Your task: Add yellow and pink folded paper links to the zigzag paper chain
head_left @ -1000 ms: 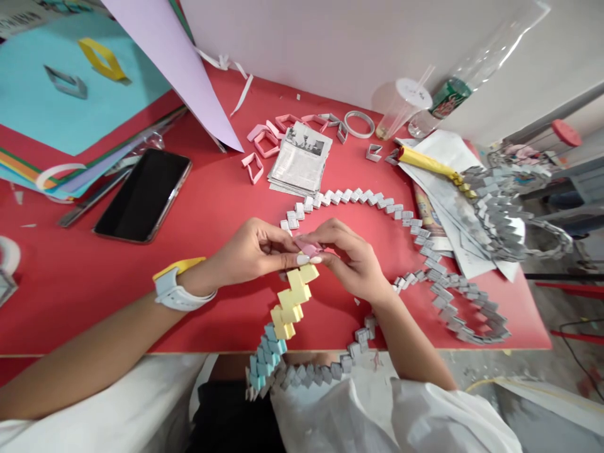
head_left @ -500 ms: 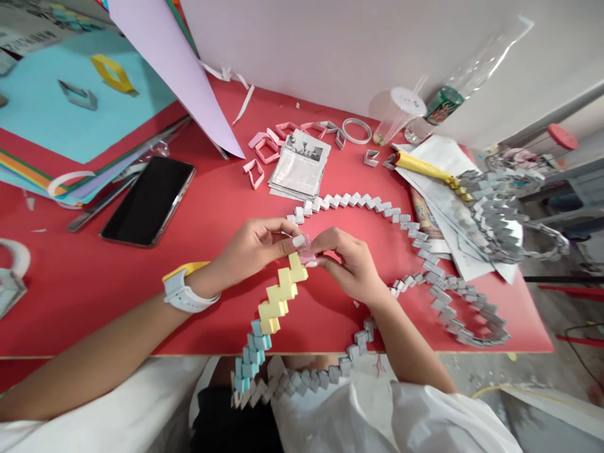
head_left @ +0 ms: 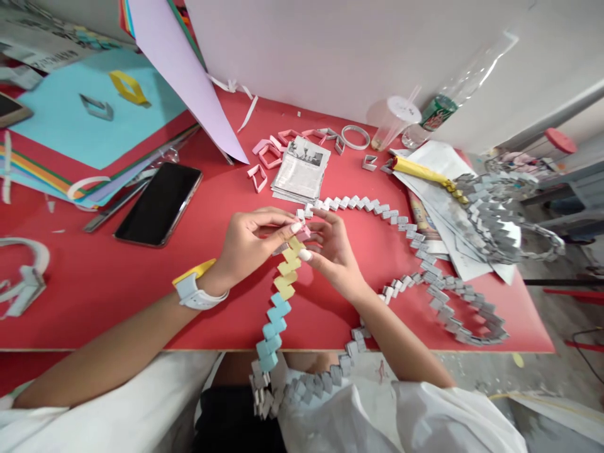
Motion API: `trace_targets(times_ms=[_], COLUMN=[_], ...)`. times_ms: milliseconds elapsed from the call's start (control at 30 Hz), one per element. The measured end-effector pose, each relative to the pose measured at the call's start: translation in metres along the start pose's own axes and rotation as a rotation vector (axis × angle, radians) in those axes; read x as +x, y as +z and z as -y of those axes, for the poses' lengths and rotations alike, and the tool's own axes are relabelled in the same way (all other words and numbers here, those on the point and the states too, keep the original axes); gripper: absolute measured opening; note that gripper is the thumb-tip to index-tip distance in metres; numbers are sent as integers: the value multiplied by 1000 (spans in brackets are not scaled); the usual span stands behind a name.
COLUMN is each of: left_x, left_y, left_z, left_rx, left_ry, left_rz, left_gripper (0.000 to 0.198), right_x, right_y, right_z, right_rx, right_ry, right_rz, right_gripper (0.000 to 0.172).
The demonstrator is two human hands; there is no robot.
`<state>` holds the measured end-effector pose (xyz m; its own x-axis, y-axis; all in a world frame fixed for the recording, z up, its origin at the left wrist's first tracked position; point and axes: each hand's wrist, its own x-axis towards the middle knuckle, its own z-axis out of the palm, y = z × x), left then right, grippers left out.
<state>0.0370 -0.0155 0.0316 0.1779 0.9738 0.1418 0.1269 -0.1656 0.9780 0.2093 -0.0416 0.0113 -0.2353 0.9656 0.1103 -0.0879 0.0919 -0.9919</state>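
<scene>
Head view: left hand [head_left: 250, 242] pinches the pink end [head_left: 305, 233] of a yellow-blue-grey zigzag paper chain [head_left: 277, 306]; right hand [head_left: 336, 257], loosely spread, beside it.

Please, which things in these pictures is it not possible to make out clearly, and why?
All in the head view:
Part of the pink piece: hidden by the left grip.
A stretch of the grey chain: hidden behind the right forearm.
The rest of the white loop: cut off by the left edge.
Text on the newspaper stack: too small.

Two hands [head_left: 245, 245], one held paper chain [head_left: 274, 326], one lidded cup [head_left: 395, 123], one bottle [head_left: 438, 113]
</scene>
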Motion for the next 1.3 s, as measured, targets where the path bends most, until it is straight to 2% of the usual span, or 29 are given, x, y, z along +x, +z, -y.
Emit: trace_targets(times_ms=[67,167,267,367,433,467,533,600,700,800,867,933,1000,1133,1300], left_x=[1,4,11,25,37,44,58,70,82,83,77,67,55,36,27], left_y=[-1,-3,-3,-7,-15,-20,-33,-43,-50,-52,-51,-48,-42,-24,-10], left_z=[-4,-11,-15,-11,-3,3,18,35,55,57,49,36,22,11,27], left_rx=[-14,-13,-82,-76,84,237,688,1039,1178,1154,1098,945,697,217,-10], left_ry=[6,-20,-74,-74,6,64,142,107,42,68,183,339,399,211,-25], left_rz=[-1,-43,-102,-48,9,22,32,49,29,24,-48,-141,-148,74,183], left_gripper=[15,12,14,22,28,32,41,40,27,23,21,19,20,22,34], right_x=[1,4,8,13,15,16,18,21,25,27,27,26,24,19,15], right_y=[7,13,14,7,0,-5,-11,-14,-14,-17,-21,-25,-28,-28,-26], right_z=[0,5,11,11,8,7,3,-1,-5,-11,-15,-18,-20,-15,-5], right_rx=[62,122,225,309,356,369,367,356,363,334,295,278,292,296,199], right_ry=[132,258,256,280,328,351,377,382,375,332,308,317,331,289,247], right_rz=[76,191,194,135,73,44,-3,-47,-120,-134,-139,-156,-158,-116,-138], right_gripper=[61,37,28,31,35,37,39,45,51,48,44,41,41,43,31])
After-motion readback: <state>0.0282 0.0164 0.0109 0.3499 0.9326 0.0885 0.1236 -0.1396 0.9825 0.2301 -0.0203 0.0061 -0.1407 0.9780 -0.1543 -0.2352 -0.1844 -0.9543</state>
